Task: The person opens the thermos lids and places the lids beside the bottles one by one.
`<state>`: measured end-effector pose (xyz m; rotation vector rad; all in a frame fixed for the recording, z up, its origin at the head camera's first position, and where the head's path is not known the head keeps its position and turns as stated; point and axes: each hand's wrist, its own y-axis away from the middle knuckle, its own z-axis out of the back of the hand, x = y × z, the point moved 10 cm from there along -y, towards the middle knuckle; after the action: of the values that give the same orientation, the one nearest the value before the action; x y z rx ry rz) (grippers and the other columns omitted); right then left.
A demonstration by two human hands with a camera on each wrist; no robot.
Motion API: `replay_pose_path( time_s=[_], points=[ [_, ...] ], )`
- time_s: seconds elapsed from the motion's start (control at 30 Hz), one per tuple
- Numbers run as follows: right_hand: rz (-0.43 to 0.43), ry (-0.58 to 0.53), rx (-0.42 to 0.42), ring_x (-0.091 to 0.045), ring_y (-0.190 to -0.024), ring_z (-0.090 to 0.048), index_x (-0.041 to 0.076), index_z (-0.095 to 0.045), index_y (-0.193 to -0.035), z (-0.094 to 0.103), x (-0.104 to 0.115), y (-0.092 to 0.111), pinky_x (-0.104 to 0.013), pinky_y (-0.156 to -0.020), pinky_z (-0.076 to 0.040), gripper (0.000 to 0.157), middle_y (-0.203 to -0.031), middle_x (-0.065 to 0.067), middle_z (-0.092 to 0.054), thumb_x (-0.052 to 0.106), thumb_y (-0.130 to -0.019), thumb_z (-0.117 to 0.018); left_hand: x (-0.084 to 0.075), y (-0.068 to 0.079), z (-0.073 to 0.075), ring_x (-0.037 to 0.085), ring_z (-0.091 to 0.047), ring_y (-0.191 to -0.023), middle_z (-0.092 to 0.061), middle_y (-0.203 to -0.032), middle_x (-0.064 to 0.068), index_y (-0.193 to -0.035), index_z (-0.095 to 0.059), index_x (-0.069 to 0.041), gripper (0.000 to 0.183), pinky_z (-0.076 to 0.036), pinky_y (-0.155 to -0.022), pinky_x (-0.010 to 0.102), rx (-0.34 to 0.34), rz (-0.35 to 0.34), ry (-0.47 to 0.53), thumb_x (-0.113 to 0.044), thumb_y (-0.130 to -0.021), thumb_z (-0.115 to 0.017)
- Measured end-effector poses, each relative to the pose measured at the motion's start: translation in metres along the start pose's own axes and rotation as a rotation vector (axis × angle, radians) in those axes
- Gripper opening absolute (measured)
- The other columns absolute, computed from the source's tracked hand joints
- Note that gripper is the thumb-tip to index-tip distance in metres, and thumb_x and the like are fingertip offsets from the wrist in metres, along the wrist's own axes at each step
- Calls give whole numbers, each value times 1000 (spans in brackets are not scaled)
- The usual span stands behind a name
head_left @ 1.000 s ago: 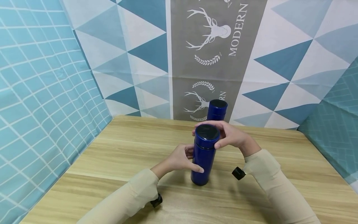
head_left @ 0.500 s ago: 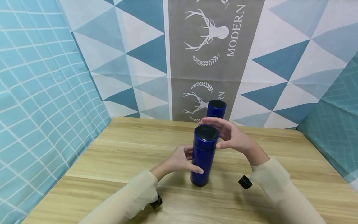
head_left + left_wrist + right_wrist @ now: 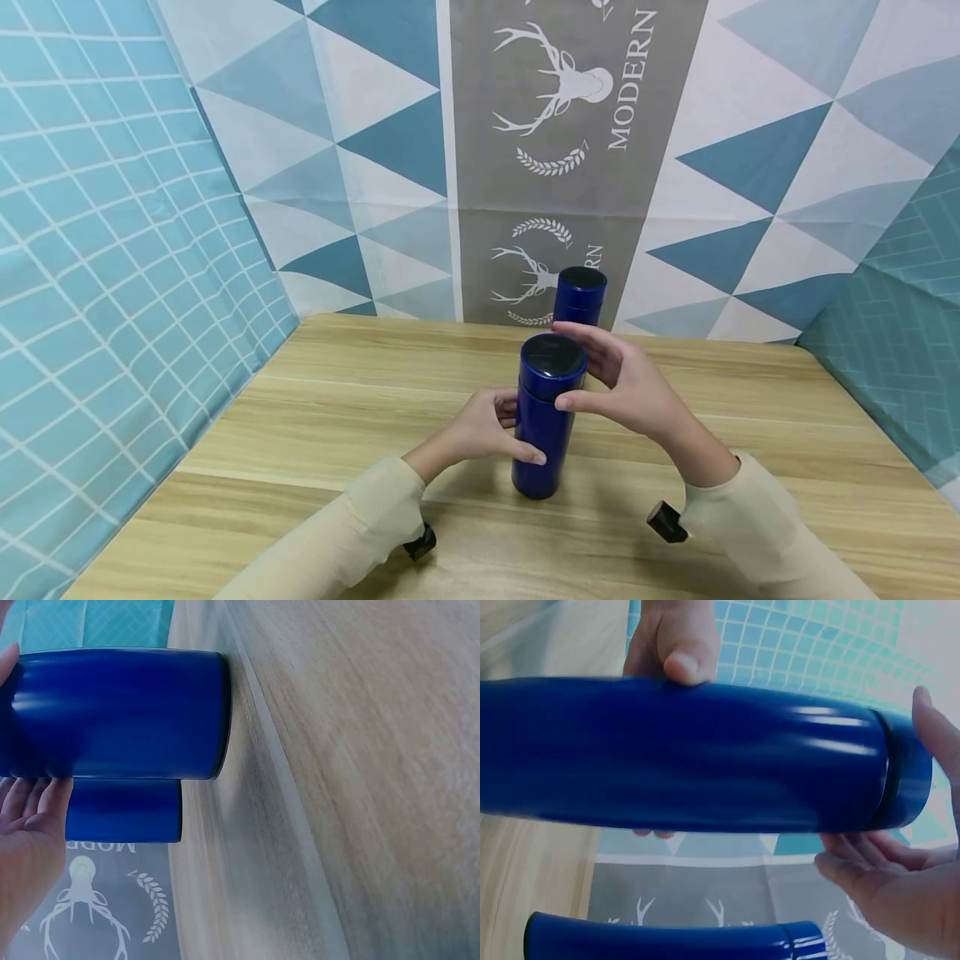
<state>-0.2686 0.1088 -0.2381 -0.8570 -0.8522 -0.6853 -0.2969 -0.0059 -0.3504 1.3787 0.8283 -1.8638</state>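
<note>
Snugly, the left hand (image 3: 480,429) grasps the near blue bottle (image 3: 542,437) round its body, thumb across the front and fingers tucked mostly out of sight behind. The right hand (image 3: 633,387) bends about that bottle's lid (image 3: 551,389), thumb tip by the dark seam and fingers behind; I cannot tell whether it grips or only brushes the lid. The near bottle is held upright or nearly so above the table (image 3: 337,367), and whether its base bears on the wood is hard to make out. Behind it stands the far bottle (image 3: 580,292), its lower part hidden in the head view by the right hand and the near bottle, and its side cut off by the bottom edge of the right wrist view. The left wrist view crops the near bottle's top. The table runs back to a hanging cloth (image 3: 397,167) of blue and white triangles, with a grey panel (image 3: 547,187) bearing white stag heads and "MODERN"; a wrinkled tile-patterned sheet (image 3: 112,250) covers the left side. Both bottles are smooth, glossy cylinders with flat black discs on top. Pale ribbed sleeves (image 3: 386,496) cuff the wrists, and the wood is streaked with yellow-brown grain.
</note>
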Motion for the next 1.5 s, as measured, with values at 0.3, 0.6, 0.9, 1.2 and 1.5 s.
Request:
replay_pose_path(
  time_s=[0.3,0.6,0.9,1.2,1.5],
  points=[
    [8,30,-23,-35,-123,-57,4,-45,-140,-3,2,1,-16,-98,-50,66,-138,-24,-53,8,-82,-75,1,-1,0,19,-66,-111,-67,-122,16,-125,-60,-2,62,-52,-100,32,-4,-6,1,-1,-67,-83],
    [79,-30,77,-28,-119,-62,-3,-44,-139,-4,3,-4,-23,-98,-52,64,-135,-34,-50,3,-83,-73,1,-1,0,19,-66,-111,-67,-123,17,-126,-60,-2,64,-52,-100,32,-2,-9,7,-1,-67,-83],
    [106,-40,131,-26,-120,-61,-6,-41,-139,-4,1,-8,-22,-98,-52,63,-135,-36,-48,2,-84,-71,3,0,1,20,-66,-112,-67,-123,15,-126,-60,-3,63,-52,-101,32,-7,6,-6,-3,-68,-83],
    [118,-28,172,-29,-123,-59,-5,-41,-140,-3,-2,-9,-23,-99,-52,63,-139,-37,-44,3,-85,-70,3,0,0,20,-66,-113,-67,-123,13,-127,-60,-5,64,-52,-102,33,-6,20,-15,-5,-67,-84],
    [151,-52,226,-27,-123,-59,-9,-39,-139,-4,-2,-12,-26,-101,-51,63,-140,-34,-43,3,-85,-70,2,1,0,20,-65,-113,-67,-123,14,-126,-60,-4,64,-51,-102,33,-7,15,-8,-5,-67,-84]
  ],
)
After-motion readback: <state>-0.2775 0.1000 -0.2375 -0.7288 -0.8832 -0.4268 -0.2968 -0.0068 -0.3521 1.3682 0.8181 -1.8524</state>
